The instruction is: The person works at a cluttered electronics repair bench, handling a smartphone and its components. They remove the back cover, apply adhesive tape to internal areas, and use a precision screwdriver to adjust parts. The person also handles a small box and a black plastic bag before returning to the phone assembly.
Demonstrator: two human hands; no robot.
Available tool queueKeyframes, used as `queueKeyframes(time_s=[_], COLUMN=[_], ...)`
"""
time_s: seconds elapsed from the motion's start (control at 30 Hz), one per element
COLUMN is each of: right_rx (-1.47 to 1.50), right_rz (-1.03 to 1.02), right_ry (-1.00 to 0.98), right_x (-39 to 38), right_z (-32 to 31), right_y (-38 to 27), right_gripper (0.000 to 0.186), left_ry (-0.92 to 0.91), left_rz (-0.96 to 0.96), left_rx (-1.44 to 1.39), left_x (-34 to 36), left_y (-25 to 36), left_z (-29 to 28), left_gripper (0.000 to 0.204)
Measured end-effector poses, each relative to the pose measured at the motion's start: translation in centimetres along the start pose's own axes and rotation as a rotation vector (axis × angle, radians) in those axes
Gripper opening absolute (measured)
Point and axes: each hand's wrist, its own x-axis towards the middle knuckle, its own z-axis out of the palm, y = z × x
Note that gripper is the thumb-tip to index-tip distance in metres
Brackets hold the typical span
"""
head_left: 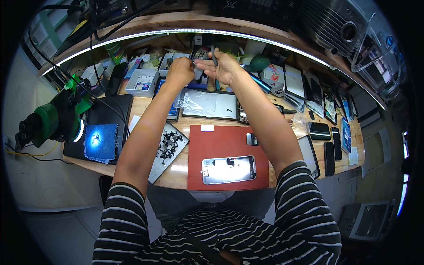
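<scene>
Both arms reach to the back of the bench. The fingers of my left hand (pixel 179 72) are curled near a grey bin and a tube-like package (pixel 201 53); what they hold is hidden. My right hand (pixel 221 68) is turned partly palm up, with a slim dark tool (pixel 213 55) upright between its fingers. Below them lie a plastic bag (pixel 190 99) and a pale tray (pixel 225 110). A red mat (pixel 229 139) near me bears an opened phone part (pixel 227 174), silvery and brightly lit. Left of it is a tray of small black parts (pixel 168 145).
A green microscope (pixel 51 121) stands at left by a blue cloth (pixel 99 148). Small bins (pixel 141 86), a green air blower (pixel 258 62) and tools line the back under a lit shelf (pixel 145 37). Several phones (pixel 329 157) lie at right.
</scene>
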Motion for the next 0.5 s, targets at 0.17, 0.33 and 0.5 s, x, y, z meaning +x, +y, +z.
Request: queueKeyframes(time_s=[0.17,0.33,0.5], right_rx=[-0.397,-0.687,-0.89], right_rz=[-0.053,-0.273,-0.272], right_ry=[0.091,0.16,-0.016], right_x=[-1.7,-2.6,-2.9], right_z=[-0.8,-0.2,2.0], right_y=[-0.9,-0.1,2.1], right_gripper=[0.04,0.043,0.045], left_ry=[-0.403,-0.147,-0.081], left_rz=[-0.225,-0.365,-0.179], left_rx=[-0.506,-1.263,-1.774], left_x=[-0.2,-2.4,-4.5], left_y=[0.3,-0.3,-1.3], left_z=[-2.7,-5.3,-6.6], left_gripper=[0.021,0.022,0.015])
